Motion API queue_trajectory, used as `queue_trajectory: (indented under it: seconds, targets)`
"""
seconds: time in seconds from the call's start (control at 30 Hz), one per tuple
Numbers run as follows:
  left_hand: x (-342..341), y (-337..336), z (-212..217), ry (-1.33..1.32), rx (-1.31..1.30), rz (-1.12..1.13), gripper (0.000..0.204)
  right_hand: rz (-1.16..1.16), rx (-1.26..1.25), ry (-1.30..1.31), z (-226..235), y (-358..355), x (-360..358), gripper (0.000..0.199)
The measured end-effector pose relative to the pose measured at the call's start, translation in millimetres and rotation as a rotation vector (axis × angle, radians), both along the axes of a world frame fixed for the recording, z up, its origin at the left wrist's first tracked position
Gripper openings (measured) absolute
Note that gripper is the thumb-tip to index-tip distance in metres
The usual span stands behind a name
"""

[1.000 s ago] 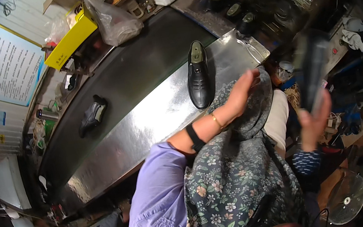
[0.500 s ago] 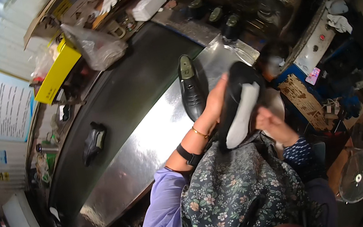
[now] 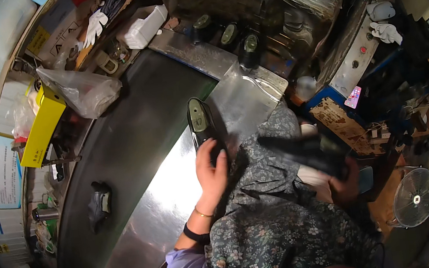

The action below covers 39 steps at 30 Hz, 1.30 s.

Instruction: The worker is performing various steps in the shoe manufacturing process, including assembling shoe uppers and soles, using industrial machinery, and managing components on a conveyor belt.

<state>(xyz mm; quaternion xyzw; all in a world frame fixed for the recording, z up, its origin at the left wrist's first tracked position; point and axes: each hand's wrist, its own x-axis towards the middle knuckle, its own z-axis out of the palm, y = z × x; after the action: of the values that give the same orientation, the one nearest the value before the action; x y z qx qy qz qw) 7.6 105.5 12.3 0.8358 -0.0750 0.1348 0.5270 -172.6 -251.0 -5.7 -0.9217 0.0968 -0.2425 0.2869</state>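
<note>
"While the dark belt [image 3: 133,113] curves across the left and middle of the view, what lies along it?"

"A shiny metal sheet [image 3: 135,234], bright with glare, between the belt and the person. The floral apron [image 3: 269,237] takes up the lower middle."

"And next in size?"

"A round fan [image 3: 415,198] at the lower right; then, across the belt, a clear plastic bag [image 3: 86,89] just beside a yellow box [image 3: 42,126]."

"Now the shoes, please."

"Biggest to the eye is the dark shoe [image 3: 306,153], blurred, raised in front of the apron. The right hand [image 3: 346,181], blurred too, is closed round its nearer end. Next comes the black shoe [image 3: 200,122] at the metal's edge by the belt, sole down, green inside its opening, toe toward the person."

"Is the left hand [image 3: 212,176] gripping that one?"

"It covers the front, fingers over the top and thumb to the right; how tightly it's closed, I can't tell. A smaller-looking shoe [image 3: 98,207] sits on the belt, well apart from both hands."

"Anything tinier?"

"A pink-screened phone [image 3: 353,97] on the right, a black wristband [image 3: 196,236] on the left arm, and a thin gold bracelet [image 3: 202,213] just beside it"
</note>
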Motion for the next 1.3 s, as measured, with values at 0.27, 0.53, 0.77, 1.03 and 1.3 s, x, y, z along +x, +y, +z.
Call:
queue_trajectory:
  seconds: [0.27, 0.53, 0.77, 1.03, 1.3]
  targets:
    - [22, 26, -29, 0.121, 0.201, 0.223, 0.058, 0.102, 0.196, 0.043, -21, -10, 331, 0.062]
    - [64, 2, -39, 0.310, 0.259, 0.285, 0.090, 0.203, 0.314, 0.228, -85, 18, 428, 0.077]
    - [56, -4, -1, 0.518, -0.961, 0.159, 0.044, 0.821, 1.228, 0.604, 1, 137, 214, 0.086]
    - [0, -68, 57, 0.429, -0.588, -0.834, 0.079, 0.412, 1.315, 0.081, 144, 14, 125, 0.081]
    - [-31, -26, 5, 0.747, -0.645, -0.314, 0.035, -0.271, 0.196, -0.218, 192, -230, 40, 0.085]
